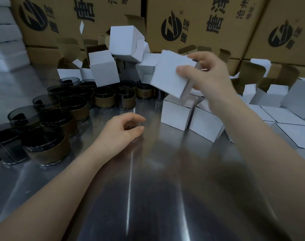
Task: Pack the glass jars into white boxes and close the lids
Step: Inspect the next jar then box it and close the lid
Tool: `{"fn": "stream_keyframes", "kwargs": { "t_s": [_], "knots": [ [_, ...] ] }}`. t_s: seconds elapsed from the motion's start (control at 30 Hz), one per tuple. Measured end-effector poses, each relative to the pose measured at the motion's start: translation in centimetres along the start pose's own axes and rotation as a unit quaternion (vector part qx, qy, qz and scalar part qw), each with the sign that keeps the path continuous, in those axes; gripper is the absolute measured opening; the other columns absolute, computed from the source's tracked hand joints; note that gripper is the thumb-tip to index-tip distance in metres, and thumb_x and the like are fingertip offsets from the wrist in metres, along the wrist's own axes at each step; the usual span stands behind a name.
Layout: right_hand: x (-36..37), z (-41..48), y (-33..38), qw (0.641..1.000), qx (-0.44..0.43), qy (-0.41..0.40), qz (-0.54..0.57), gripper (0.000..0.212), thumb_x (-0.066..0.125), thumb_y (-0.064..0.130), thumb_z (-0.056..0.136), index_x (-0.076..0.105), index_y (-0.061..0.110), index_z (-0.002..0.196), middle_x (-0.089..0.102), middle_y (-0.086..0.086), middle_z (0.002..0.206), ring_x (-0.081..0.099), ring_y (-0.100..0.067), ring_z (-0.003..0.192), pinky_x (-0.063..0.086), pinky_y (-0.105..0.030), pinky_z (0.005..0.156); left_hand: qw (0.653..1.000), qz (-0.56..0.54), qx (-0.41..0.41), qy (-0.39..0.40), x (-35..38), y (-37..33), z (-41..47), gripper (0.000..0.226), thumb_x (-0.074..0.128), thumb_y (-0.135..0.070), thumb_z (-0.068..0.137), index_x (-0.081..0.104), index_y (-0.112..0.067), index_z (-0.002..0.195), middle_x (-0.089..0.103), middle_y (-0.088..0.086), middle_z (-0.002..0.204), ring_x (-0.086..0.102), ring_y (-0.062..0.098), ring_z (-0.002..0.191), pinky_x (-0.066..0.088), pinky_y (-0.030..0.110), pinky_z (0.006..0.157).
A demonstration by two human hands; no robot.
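A white box (170, 75) was tilted in the air, above and just behind a row of closed boxes (176, 115) standing on the steel bench (148, 197). The right grip (205, 79) pinched it, thumb on the near face and fingers curled round its far edge. The left grip (121, 130) was low over the bench, fingers loosely curled and holding nothing. Dark glass jars (49, 141) with brown bands stood clustered to the left. Open boxes (103, 68) lay piled behind them, before printed brown cartons (191, 23).
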State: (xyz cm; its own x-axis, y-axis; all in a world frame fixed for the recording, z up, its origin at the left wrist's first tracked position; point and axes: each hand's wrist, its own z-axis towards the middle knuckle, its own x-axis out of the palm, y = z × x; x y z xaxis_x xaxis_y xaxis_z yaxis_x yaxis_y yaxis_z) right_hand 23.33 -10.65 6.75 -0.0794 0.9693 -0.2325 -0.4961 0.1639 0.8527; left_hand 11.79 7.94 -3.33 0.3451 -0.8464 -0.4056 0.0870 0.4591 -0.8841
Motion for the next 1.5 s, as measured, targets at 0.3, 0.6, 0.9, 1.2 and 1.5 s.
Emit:
{"fn": "stream_keyframes", "kwargs": {
  "t_s": [0.3, 0.6, 0.9, 1.2, 1.5],
  "knots": [
    [-5.4, 3.4, -2.8, 0.972, 0.038, -0.198, -0.121, 0.043, 0.076, 0.031, 0.071, 0.06, 0.027, 0.11, 0.05, -0.003, 0.129, 0.051, -0.02, 0.118, 0.048, -0.037, 0.1, 1.0, 0.02, -0.005, 0.003, 0.0, 0.2, -0.1, 0.018, 0.067, -0.014, 0.088, 0.072, -0.031, 0.093, 0.071, -0.001, 0.101, 0.065, 0.012, 0.099, 0.049, 0.04, 0.099],
    [-7.7, 4.2, -4.8, 0.95, 0.091, -0.231, -0.188, 0.051, 0.076, 0.023, 0.073, 0.061, 0.021, 0.122, 0.045, -0.006, 0.137, 0.043, -0.027, 0.127, 0.044, -0.032, 0.097, 0.999, 0.037, -0.003, 0.004, 0.1, 0.1, 0.0, 0.017, 0.067, -0.016, 0.089, 0.072, -0.032, 0.092, 0.071, 0.0, 0.101, 0.065, 0.014, 0.1, 0.049, 0.042, 0.099],
    [-8.9, 4.2, -3.8, 0.957, 0.168, -0.175, -0.157, 0.052, 0.069, 0.028, 0.073, 0.052, 0.029, 0.123, 0.038, -0.003, 0.141, 0.04, -0.027, 0.128, 0.043, -0.045, 0.103, 0.999, 0.04, 0.002, 0.002, 0.1, 0.0, 0.0, 0.017, 0.066, -0.015, 0.089, 0.072, -0.031, 0.09, 0.071, -0.001, 0.099, 0.064, 0.013, 0.099, 0.049, 0.039, 0.098],
    [-11.7, 5.8, -4.0, 0.931, 0.235, -0.268, -0.072, 0.05, 0.039, 0.052, 0.071, 0.06, 0.027, 0.11, 0.051, -0.003, 0.128, 0.051, -0.025, 0.111, 0.04, -0.036, 0.098, 0.999, 0.044, 0.002, 0.002, 0.1, 0.0, 0.0, 0.016, 0.065, -0.015, 0.09, 0.073, -0.029, 0.093, 0.071, -0.005, 0.1, 0.064, 0.009, 0.099, 0.049, 0.033, 0.098],
    [-11.3, 5.8, -5.7, 0.906, 0.345, -0.226, -0.097, 0.064, 0.037, 0.057, 0.09, 0.044, 0.021, 0.142, 0.048, -0.001, 0.117, 0.049, -0.021, 0.108, 0.043, -0.037, 0.102, 0.999, 0.053, 0.005, 0.004, 0.1, 0.2, 0.1, 0.015, 0.064, -0.017, 0.091, 0.073, -0.028, 0.094, 0.071, -0.006, 0.1, 0.064, 0.007, 0.098, 0.048, 0.024, 0.091]
  ]
}}
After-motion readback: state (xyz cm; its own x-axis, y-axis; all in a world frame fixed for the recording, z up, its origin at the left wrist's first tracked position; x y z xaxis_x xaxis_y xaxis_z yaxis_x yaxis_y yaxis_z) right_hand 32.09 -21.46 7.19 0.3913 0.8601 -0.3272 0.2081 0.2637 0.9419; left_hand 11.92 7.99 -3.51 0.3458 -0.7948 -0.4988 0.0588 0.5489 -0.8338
